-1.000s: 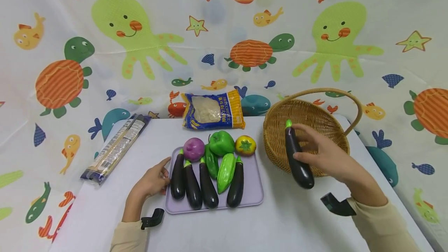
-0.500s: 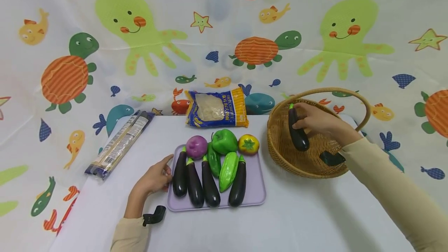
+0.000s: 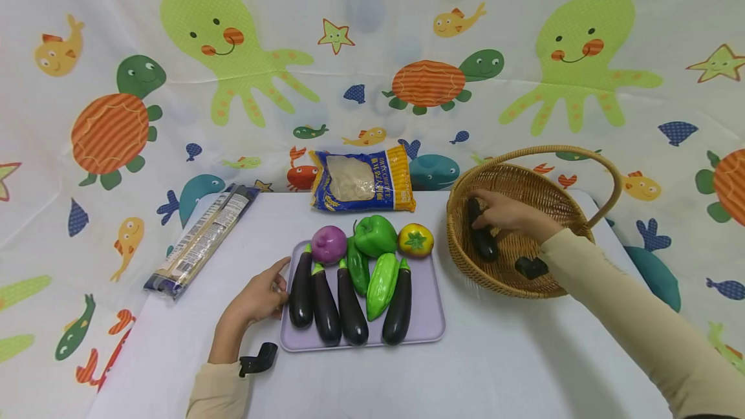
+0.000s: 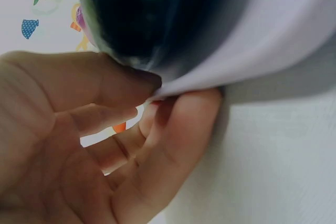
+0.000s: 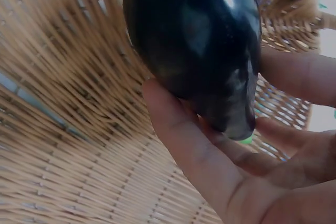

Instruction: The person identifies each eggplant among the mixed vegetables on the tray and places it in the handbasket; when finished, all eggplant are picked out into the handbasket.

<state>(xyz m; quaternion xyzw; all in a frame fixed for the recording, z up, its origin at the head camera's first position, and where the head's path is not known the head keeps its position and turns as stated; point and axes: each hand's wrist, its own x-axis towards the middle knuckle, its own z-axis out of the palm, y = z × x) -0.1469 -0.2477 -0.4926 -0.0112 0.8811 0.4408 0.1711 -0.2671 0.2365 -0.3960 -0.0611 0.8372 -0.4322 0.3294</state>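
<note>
My right hand (image 3: 512, 215) grips a dark purple eggplant (image 3: 485, 246) inside the wicker basket (image 3: 473, 271). Up close in the right wrist view, thumb and fingers lie round the eggplant (image 5: 194, 40), its green tip mostly hidden behind them. On the left, my left hand (image 3: 256, 299) pinches the edge of a lilac tray (image 3: 429, 319); its thumb and fingertips meet at the rim in the left wrist view. Several eggplants (image 3: 326, 309) lie on the tray with a purple onion (image 3: 329, 244), a green bell pepper (image 3: 374, 236), and two long green vegetables (image 3: 381, 286).
A yellow-orange fruit or vegetable (image 3: 416, 240) sits at the tray's back right corner. Behind the tray lies a blue-and-yellow pasta bag (image 3: 363, 180). A long clear packet (image 3: 200, 241) lies slanted at the left. The basket's handle (image 3: 608, 173) arches over its right side.
My right hand has carried the eggplant from above the basket's front edge back and down into the basket. The left hand keeps its place at the tray's edge.
</note>
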